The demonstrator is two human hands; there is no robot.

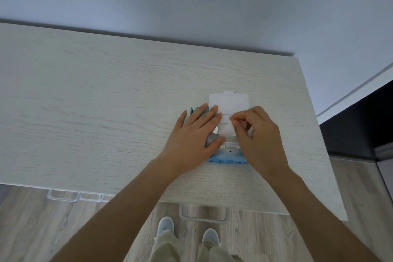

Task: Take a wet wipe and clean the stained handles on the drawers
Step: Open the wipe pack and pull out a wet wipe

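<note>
A blue wet wipe pack (227, 158) lies on the pale wood dresser top (106, 102), its white lid (229, 102) flipped open toward the wall. My left hand (195, 134) lies flat on the pack's left side, pressing it down. My right hand (257, 134) pinches a white wet wipe (227, 129) that sticks up from the opening. Clear drawer handles (202, 216) (62, 196) jut out below the dresser's front edge; stains on them are too small to tell.
A plain wall rises behind the dresser. A dark piece of furniture (361, 125) stands to the right. Below the front edge are wood-look flooring and my feet in pale shoes (165, 225).
</note>
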